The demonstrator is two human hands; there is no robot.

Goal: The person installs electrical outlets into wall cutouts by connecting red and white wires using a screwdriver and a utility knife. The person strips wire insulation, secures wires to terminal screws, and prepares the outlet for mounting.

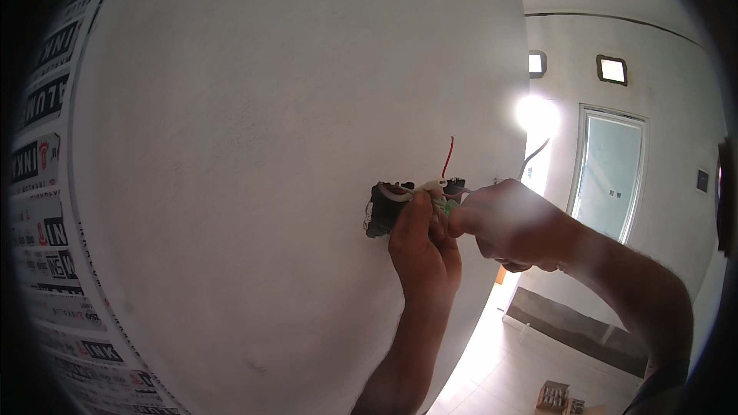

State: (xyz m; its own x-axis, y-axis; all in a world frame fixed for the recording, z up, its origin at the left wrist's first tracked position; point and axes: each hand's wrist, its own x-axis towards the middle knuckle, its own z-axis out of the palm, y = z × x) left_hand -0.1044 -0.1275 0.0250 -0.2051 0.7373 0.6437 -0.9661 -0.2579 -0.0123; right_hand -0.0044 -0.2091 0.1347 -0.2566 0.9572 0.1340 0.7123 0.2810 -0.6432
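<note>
A black electrical wall box [380, 214] sits in a rough-edged cutout in the white wall. A curved white cable [397, 195] comes out of it. My left hand [421, 242] is closed on that cable at the front of the box, thumb uppermost. One thin red wire [449, 155] sticks upward from the bundle. Beside the left fingertips, something green [449, 206] shows, too small to name. My right hand [519, 223] is closed on a thin wire that runs from the bundle. A dark wire end [536, 157] rises behind that hand's knuckles.
Printed sheets [48, 161] cover a surface at the far left. Past the wall's right edge are a bright opening, a pale framed door [611, 173] and a small square window [613, 70]. An open cardboard box [552, 397] with small items stands on the tiled floor [492, 361].
</note>
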